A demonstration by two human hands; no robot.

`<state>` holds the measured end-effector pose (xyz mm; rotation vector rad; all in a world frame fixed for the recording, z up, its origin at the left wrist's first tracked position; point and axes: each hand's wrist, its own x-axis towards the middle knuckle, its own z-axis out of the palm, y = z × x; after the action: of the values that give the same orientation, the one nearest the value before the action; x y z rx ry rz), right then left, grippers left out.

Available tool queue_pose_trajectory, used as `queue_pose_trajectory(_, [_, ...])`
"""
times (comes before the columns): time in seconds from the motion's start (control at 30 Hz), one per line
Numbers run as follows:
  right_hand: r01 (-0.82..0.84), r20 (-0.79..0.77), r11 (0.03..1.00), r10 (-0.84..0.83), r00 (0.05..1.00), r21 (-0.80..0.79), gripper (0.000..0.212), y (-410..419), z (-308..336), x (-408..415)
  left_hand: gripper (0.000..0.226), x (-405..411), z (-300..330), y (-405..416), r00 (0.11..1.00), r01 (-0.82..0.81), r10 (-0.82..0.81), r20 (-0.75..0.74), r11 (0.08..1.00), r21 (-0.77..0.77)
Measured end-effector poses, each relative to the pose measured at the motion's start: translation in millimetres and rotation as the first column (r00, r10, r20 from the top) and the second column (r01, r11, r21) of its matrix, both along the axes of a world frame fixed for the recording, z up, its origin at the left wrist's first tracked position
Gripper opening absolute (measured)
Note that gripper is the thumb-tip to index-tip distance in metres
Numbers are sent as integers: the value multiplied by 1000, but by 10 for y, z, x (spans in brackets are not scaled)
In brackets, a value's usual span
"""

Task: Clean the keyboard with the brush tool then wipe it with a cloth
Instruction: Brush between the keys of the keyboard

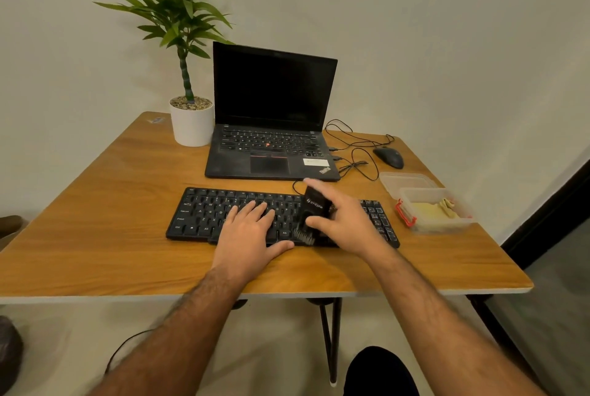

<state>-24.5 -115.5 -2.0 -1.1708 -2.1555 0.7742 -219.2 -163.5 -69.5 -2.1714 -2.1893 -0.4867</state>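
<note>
The left hand (252, 229) is lying flat on the middle of the black keyboard (204, 213), fingers straight and slightly spread, pressing down on the keys, with the thumb stretching along the keyboard's near edge. The right hand (346, 220) is gripping the brush tool (314, 213), a black blocky handle with a pale logo on its face; the thumb is curling around the near side and the forefinger is reaching over the top, though motion blur is softening the fingertips. The tool's short dark bristles (303, 235) are touching the keys at the keyboard's near edge, just right of the left hand.

The keyboard is a flat, matte plastic slab with white lettering, lying on a wooden table (95, 236) with a warm orange grain and a pale edge. Behind the keyboard an open black laptop (271, 127) is standing with its screen dark. To the right of the keyboard a clear plastic container (424, 228) with red clips is sitting open, holding a folded yellowish cloth (447, 207); its lid (405, 181) is lying just behind it. Farther back on that side a black mouse (389, 157) is resting among loose black cables (357, 153). Behind the keyboard's left end, a green leafy plant in a white pot (191, 127) topped with pebbles is standing beside the laptop.
</note>
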Motion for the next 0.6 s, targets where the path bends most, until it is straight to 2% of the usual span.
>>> queue_pose_trajectory(0.07, [-15,22,1000,14,1000,11,72,17,19,18,86,1,-4,2,1000,2,-2,1,1000,8])
queue_pose_trajectory(0.2, [178,46,981,-182,982,71,72,133,50,160,86,5,2,-3,1000,-8,8,1,1000,-3])
queue_pose_trajectory(0.33, [18,-36,999,-20,999,-42,72,42,3,154,85,4,7,-5,1000,-6,6,-1,1000,-4])
queue_pose_trajectory(0.37, [16,-39,999,-17,999,-40,72,35,1,163,85,4,4,-5,1000,-5,5,2,1000,2])
queue_pose_trajectory(0.5, [173,-14,984,-172,985,32,71,36,-27,203,85,5,3,-5,1000,-7,7,2,1000,2])
queue_pose_trajectory(0.6, [47,-67,998,-49,997,-34,71,-66,-65,95,86,2,-7,-4,1000,-5,5,6,1000,12])
